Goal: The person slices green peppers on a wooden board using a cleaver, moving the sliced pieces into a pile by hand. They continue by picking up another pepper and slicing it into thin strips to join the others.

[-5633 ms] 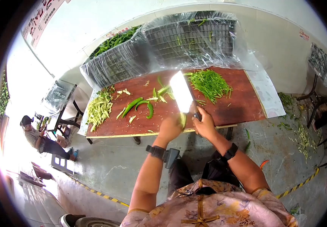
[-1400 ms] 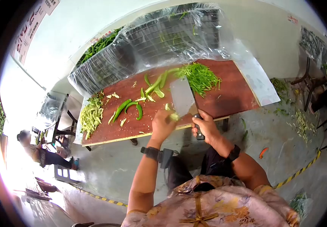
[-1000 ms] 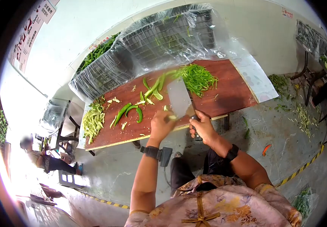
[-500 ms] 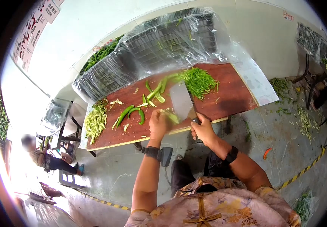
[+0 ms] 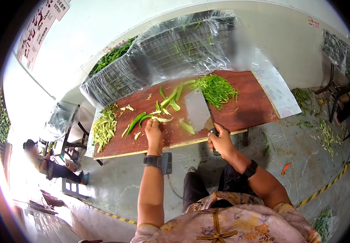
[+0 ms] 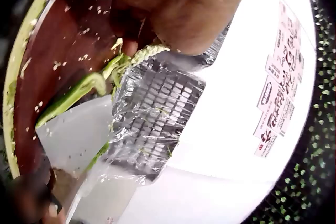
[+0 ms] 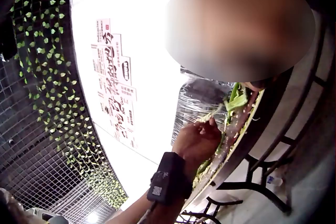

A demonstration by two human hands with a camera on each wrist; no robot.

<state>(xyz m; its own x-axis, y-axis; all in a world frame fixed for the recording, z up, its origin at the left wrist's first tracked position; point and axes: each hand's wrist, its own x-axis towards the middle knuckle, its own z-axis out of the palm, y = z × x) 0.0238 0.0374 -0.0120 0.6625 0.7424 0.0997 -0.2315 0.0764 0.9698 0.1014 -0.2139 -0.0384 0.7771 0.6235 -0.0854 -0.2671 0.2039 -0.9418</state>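
Note:
My left hand (image 5: 154, 137) pinches a pale, seedy pepper core (image 5: 163, 119) between its fingertips, over the front middle of the wooden board (image 5: 247, 113). In the left wrist view the core (image 6: 149, 54) sticks out past the fingers. My right hand (image 5: 222, 141) grips the black handle of a cleaver (image 5: 198, 108), its broad blade lying over the board. A cut-open green pepper piece (image 5: 187, 126) lies just left of the blade. Two whole green peppers (image 5: 136, 121) are by the left hand. Behind, several split pepper pieces (image 5: 175, 97) lie together.
A heap of green pepper strips (image 5: 217, 90) is at the back right of the board. Pale cores are piled (image 5: 104, 131) at the left end. Behind stand plastic-lined crates (image 5: 183, 44), one with green peppers (image 5: 112, 56). Another person (image 5: 47, 164) is at far left.
The left hand has moved left, away from the blade, carrying the core. The pepper piece it worked on now lies beside the cleaver. The right hand keeps its grip, nearly in place.

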